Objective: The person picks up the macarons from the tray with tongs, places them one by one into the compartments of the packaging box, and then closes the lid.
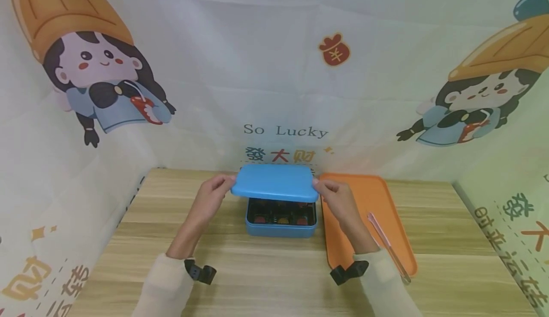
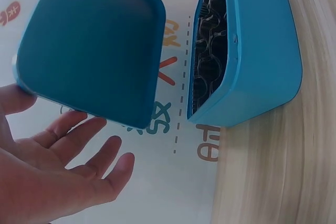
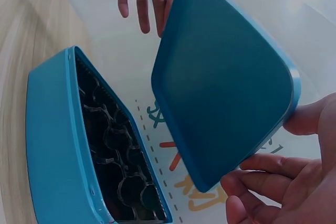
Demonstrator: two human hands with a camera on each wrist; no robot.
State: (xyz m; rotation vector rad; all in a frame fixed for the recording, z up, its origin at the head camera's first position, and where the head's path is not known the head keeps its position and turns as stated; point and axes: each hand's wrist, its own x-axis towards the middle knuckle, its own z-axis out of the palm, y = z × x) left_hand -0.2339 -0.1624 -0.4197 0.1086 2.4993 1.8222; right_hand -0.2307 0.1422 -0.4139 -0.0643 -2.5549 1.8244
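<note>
Both hands hold a blue lid (image 1: 275, 182) by its two short ends, raised and tilted over a blue rectangular box (image 1: 280, 231). My left hand (image 1: 213, 194) pinches the lid's left end between thumb and fingers, and my right hand (image 1: 339, 198) pinches the right end. In the wrist views the lid's hollow underside (image 2: 100, 51) shows, apart from the box rim. Inside the box sits a dark divided insert (image 3: 123, 150) with round compartments; red and yellowish round pieces (image 1: 283, 220) show in its front row. The lid hides part of the back row in the head view.
An orange tray (image 1: 360, 183) lies right of the box, partly under my right forearm. Tongs (image 1: 388, 245) with pinkish tips rest on it, their handle end over the tray's near edge. A printed cloth (image 1: 274, 69) hangs behind the wooden table (image 1: 266, 274).
</note>
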